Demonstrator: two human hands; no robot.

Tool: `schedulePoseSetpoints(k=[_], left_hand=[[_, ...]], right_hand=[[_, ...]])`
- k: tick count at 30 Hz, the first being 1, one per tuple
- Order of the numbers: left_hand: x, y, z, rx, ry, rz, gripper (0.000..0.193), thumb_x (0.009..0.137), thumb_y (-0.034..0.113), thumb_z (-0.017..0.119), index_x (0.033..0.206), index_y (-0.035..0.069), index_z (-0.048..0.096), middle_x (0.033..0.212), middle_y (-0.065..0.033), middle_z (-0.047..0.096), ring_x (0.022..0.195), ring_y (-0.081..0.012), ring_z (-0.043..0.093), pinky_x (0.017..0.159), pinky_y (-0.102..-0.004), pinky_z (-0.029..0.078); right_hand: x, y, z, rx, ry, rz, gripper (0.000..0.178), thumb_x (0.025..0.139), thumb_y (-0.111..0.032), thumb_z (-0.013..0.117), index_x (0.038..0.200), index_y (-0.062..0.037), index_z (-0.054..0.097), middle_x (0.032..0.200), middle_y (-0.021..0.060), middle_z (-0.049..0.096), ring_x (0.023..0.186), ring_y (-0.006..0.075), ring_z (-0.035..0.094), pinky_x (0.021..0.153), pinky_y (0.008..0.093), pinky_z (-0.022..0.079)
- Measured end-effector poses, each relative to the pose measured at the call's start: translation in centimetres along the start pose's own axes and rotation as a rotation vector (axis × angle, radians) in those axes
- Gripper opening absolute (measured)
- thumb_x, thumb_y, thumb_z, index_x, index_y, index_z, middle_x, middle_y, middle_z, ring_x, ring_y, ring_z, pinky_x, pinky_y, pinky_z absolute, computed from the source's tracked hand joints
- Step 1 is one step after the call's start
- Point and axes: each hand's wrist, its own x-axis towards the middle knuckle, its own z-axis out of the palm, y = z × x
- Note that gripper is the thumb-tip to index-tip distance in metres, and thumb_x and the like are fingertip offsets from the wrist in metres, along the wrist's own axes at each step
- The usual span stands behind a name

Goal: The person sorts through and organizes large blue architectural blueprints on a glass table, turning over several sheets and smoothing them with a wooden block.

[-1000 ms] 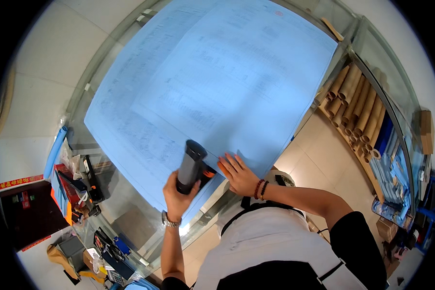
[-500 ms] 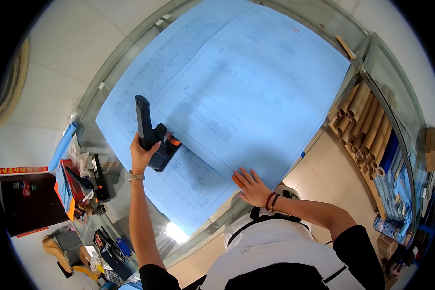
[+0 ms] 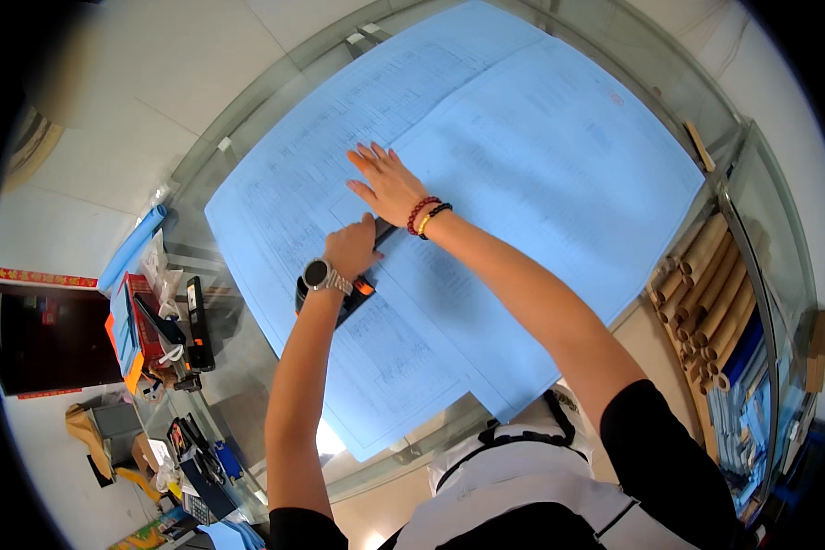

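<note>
Large blue drawing sheets (image 3: 541, 202) lie overlapping on a glass table. My left hand (image 3: 348, 247) is closed around a black heavy-duty stapler (image 3: 352, 306) with an orange part, resting on the sheets at their left side. Most of the stapler is covered by this hand and wrist. Its dark handle shows a little between my two hands. Fingers spread, my right hand (image 3: 387, 188) is stretched out over the sheets just beyond the left one. Its wrist passes over the end of the handle; whether it presses on the handle I cannot tell.
Brown cardboard tubes (image 3: 706, 293) and folded blue papers (image 3: 738, 403) fill a rack at the right. Along the left lie a rolled blue sheet (image 3: 133, 246), a black-and-orange tool (image 3: 197, 325), and folders. A thin wooden strip (image 3: 699, 147) lies near the far right table edge.
My right hand has left the sheets' near edge and reached up and left beside my left hand. The left hand has shifted right with the stapler, whose handle has swung rightward.
</note>
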Motion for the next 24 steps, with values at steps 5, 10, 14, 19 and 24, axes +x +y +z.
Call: schedulePoseSetpoints(k=[5, 10, 14, 19, 24], left_hand=[[1.7, 4.7, 0.6, 0.424, 0.301, -0.129, 0.093, 0.053, 0.049, 0.077, 0.126, 0.003, 0.041, 0.128, -0.0221, 0.041, 0.122, -0.0395, 0.034, 0.098, -0.0562, 0.023], [5.5, 2.4, 2.7, -0.045, 0.370, 0.527, 0.069, 0.055, 0.033, 0.077, 0.119, 0.024, 0.052, 0.130, -0.0098, 0.041, 0.122, -0.0342, 0.035, 0.101, -0.0528, 0.021], [6.8, 4.2, 5.7, 0.053, 0.438, 0.462, 0.037, 0.068, 0.020, 0.066, 0.104, 0.028, 0.063, 0.117, -0.0006, 0.054, 0.113, -0.0278, 0.045, 0.103, -0.0479, 0.021], [5.9, 3.7, 6.0, 0.131, 0.457, 0.412, 0.055, 0.070, 0.015, 0.064, 0.122, 0.024, 0.049, 0.128, -0.0039, 0.044, 0.123, -0.0292, 0.034, 0.103, -0.0487, 0.022], [0.7, 5.0, 0.1, 0.192, 0.440, 0.329, 0.083, 0.067, 0.027, 0.071, 0.135, 0.008, 0.027, 0.139, -0.0124, 0.028, 0.129, -0.0335, 0.023, 0.103, -0.0510, 0.020]], right_hand=[[-1.8, 4.8, 5.0, -0.245, -0.191, 0.099, 0.056, 0.089, -0.042, 0.039, 0.133, -0.0079, 0.029, 0.139, 0.0151, 0.027, 0.129, 0.0325, 0.024, 0.104, 0.0478, 0.020], [-2.2, 1.9, 4.5, -0.405, -0.343, -0.073, 0.058, 0.089, -0.038, 0.040, 0.136, -0.0087, 0.024, 0.142, 0.0141, 0.021, 0.132, 0.0313, 0.018, 0.103, 0.0491, 0.018], [-3.3, 4.6, 6.7, -0.314, -0.161, 0.041, 0.058, 0.089, -0.038, 0.040, 0.136, -0.0071, 0.024, 0.142, 0.0144, 0.020, 0.132, 0.0308, 0.017, 0.104, 0.0490, 0.018], [-3.3, 4.8, 8.5, -0.262, -0.028, 0.049, 0.059, 0.089, -0.037, 0.040, 0.136, -0.0050, 0.024, 0.143, 0.0147, 0.019, 0.132, 0.0302, 0.016, 0.104, 0.0488, 0.017], [-2.8, 3.8, 5.3, -0.091, 0.054, 0.125, 0.057, 0.090, -0.037, 0.037, 0.134, -0.0016, 0.028, 0.142, 0.0165, 0.022, 0.131, 0.0321, 0.019, 0.105, 0.0470, 0.016]])
